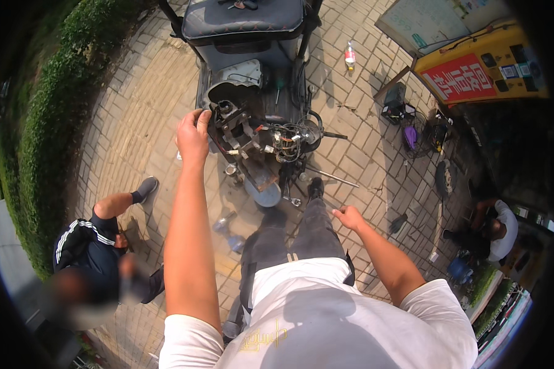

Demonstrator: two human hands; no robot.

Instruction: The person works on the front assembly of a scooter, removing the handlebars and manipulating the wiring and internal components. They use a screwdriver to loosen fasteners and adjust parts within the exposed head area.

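Note:
In front of me stands a three-wheeled or scooter-like vehicle with its front cover off, showing a metal frame [247,147] and a tangle of wires with connectors [292,142]. My left hand [192,138] is at the left edge of the opened front, its fingers bent and thumb close to them. Whatever lies between those fingertips is hidden. Lower right, over the paving, my right hand [349,217] hangs apart from the vehicle with fingers curled in; I cannot make out anything in it. A green-handled screwdriver [278,92] lies on the vehicle's floor behind the wires.
The dark padded seat [243,21] is at the far end. A bottle [349,56] lies on the paving [332,92]. One person [89,246] sits at left, another [503,229] at right. A yellow board [483,64] and a basket with a purple item [410,136] are at right.

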